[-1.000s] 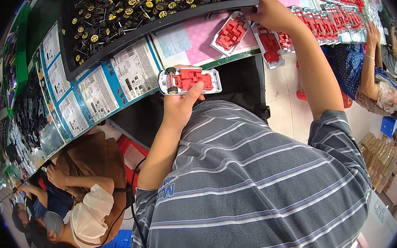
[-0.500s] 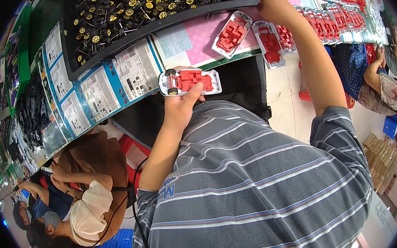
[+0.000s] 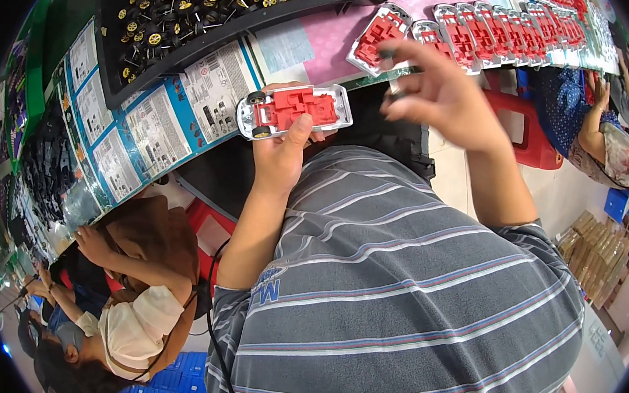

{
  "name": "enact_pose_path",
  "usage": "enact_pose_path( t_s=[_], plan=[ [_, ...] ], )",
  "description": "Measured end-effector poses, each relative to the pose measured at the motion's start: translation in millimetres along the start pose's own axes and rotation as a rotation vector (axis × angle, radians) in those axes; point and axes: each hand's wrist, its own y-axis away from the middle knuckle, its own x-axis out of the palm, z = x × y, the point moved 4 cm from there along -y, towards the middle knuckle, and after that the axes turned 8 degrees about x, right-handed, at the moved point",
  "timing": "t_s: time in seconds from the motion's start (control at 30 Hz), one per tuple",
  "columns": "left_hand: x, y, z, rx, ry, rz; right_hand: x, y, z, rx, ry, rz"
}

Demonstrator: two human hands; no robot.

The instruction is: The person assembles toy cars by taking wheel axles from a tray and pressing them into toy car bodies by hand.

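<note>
My left hand [image 3: 279, 157] grips a toy car body [image 3: 321, 108], underside up, with its thumb across the red inner part. The shell is white or silver, and one pair of black wheels sits at its left end; the right end shows no wheels. To the right, my right hand [image 3: 451, 100] is raised and slightly blurred, holding a wheel axle [image 3: 392, 87] between thumb and fingers, with a dark wheel at each end. Just beyond those fingers, another red-and-white car body [image 3: 381, 35] lies on the pink sheet.
A black tray [image 3: 299, 12] of yellow-hubbed wheel axles occupies the far left of the bench. Car bodies [image 3: 490, 33] stand in a row at the far right. Printed sheets [image 3: 157, 125] cover the bench edge. Other people sit at both sides; a red stool [image 3: 530, 132] is at right.
My right hand has come back from the tray's far right side toward the car body, carrying a wheel axle. My left hand and its car body have shifted slightly left and away from me.
</note>
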Motion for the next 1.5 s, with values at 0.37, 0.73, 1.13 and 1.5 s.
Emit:
enact_pose_path(
  t_s=[0.37, 0.73, 1.13, 1.5],
  plan=[
    [-6, 12, -9, 0.118, -0.020, -0.056, 63, -21, 9, -0.307, 0.668, -0.070],
    [-28, 17, -19, 0.111, -0.052, -0.100, 64, -21, 13, -0.281, 0.645, -0.016],
    [-212, -5, -144, 0.242, -0.364, -0.550, -26, -50, 5, -0.329, 1.651, -0.323],
    [-312, 22, -211, -0.120, -1.212, -0.827, -16, -61, 17, -0.423, 1.513, -0.206]
  ],
)
